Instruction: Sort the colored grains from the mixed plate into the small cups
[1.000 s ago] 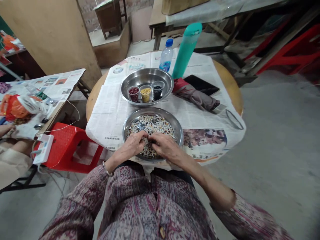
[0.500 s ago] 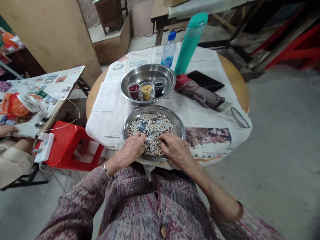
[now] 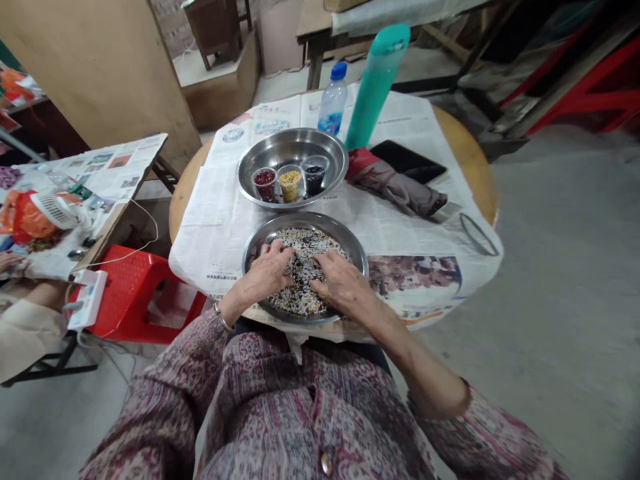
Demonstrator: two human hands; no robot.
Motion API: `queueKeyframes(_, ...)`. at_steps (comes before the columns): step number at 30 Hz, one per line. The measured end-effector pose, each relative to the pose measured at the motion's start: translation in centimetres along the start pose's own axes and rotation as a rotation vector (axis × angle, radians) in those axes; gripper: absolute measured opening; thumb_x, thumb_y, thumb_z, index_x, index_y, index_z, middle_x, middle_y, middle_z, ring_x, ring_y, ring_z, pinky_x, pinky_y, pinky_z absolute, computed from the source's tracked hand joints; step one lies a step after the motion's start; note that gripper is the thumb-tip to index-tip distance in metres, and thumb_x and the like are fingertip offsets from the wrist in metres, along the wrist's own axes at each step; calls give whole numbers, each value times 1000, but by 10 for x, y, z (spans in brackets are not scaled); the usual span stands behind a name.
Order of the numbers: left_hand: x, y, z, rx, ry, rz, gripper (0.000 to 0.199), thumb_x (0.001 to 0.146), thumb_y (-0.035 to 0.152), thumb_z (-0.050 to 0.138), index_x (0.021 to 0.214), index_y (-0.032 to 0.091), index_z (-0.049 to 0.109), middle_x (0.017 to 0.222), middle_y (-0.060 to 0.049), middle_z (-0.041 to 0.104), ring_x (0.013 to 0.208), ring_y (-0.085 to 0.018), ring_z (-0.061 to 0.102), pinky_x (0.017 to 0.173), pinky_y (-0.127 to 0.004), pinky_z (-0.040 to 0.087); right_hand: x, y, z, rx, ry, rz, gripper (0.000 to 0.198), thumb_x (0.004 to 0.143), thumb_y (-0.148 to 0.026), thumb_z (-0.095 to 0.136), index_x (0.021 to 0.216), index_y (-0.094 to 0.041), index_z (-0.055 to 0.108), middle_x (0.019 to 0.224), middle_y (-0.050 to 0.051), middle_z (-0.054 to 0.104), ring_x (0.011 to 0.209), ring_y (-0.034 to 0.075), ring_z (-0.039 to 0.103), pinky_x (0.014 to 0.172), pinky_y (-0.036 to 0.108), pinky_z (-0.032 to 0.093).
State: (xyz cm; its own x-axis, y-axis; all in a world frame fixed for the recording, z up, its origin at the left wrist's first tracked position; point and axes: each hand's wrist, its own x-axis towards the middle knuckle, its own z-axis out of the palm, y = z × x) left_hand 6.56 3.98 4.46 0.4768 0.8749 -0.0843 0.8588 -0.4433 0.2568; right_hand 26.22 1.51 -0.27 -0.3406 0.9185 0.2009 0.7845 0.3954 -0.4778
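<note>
A round steel bowl [image 3: 356,248] in front of me holds a mix of white grains and dark, yellow and red beans [image 3: 303,301]. On the left side of the mix lies my left hand [image 3: 270,270], fingers spread and touching the grains. My right hand [image 3: 343,280] rests on the right side, its fingers apart and reaching into the mix. Just beyond is a second steel bowl [image 3: 280,143] with three clear cups standing in it: a cup of red beans [image 3: 265,185], a cup of yellow beans [image 3: 289,183] and a cup of black beans [image 3: 314,179].
Newspaper [image 3: 200,233] covers the round table. Behind the bowls stand a blue-capped bottle [image 3: 333,100] and a tall teal bottle [image 3: 377,87]. A folded umbrella [image 3: 395,181] and a dark tablet [image 3: 407,160] lie at right. A red stool [image 3: 130,293] stands at left, near another person's arm.
Both hands have gone from pinched fingers near the bowl's front to spread fingers on the grains. My left hand has moved forward and left. The mix has shifted, with darker beans showing in the middle.
</note>
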Motion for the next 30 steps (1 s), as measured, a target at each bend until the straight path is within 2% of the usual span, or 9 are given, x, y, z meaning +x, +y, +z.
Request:
queueKeyframes(4,13,1,5,-95,-10,54,36,82,7,57,116,15,64,111,-10,66,110,-25,61,102,-39,50,14,-2,13,26,3,15,33,83,-19,48,110,-12,65,104,17,69,100,28,62,90,39,47)
queueKeyframes(7,22,4,5,-168,14,-58,33,79,5,56,108,13,71,98,-10,73,101,-24,66,95,-35,52,26,-6,13,71,15,67,30,80,-20,48,101,-15,69,90,13,72,88,26,62,80,36,46)
queueKeyframes(11,22,5,-1,-315,9,-184,29,77,7,60,102,12,74,84,-6,74,84,-20,67,80,-27,53,34,-14,3,179,-16,112,23,75,-20,50,85,-18,70,74,7,70,72,21,58,69,31,42)
queueKeyframes(15,5,7,-6,-346,51,-177,28,78,10,63,104,15,74,83,-3,74,80,-18,66,77,-26,52,22,-22,-4,211,2,50,24,76,-16,50,89,-17,70,83,8,73,78,21,62,75,31,45)
queueKeyframes(18,-15,10,-5,-359,37,-120,26,82,13,65,106,17,73,90,-3,75,86,-19,68,84,-30,53,5,-25,-8,209,-38,-41,27,79,-13,50,96,-18,71,94,9,75,89,22,66,83,33,48)
queueKeyframes(21,-37,13,-2,-393,-17,7,32,86,14,64,116,21,69,107,-4,75,101,-21,68,93,-34,53,-9,-21,-13,231,-57,-85,31,79,-8,48,97,-19,71,100,7,75,94,21,68,88,33,50)
queueKeyframes(23,-47,14,-2,-398,-28,86,37,89,11,59,124,23,64,116,-4,72,110,-21,66,99,-36,52,-13,-17,-16,239,4,-66,34,79,-6,47,100,-20,71,103,7,75,96,21,68,90,34,52)
queueKeyframes(25,-53,17,-2,-362,-36,144,37,91,7,53,123,24,64,117,-5,70,112,-20,64,102,-37,51,-14,-13,-17,222,87,-29,36,81,-6,45,103,-20,71,106,8,74,98,21,69,92,34,52)
queueKeyframes(30,-47,27,1,-221,-137,290,29,94,7,48,107,23,68,105,-4,64,99,-19,63,94,-34,53,-12,-12,-6,177,224,61,32,85,-11,45,102,-19,71,104,10,75,101,23,69,91,36,53)
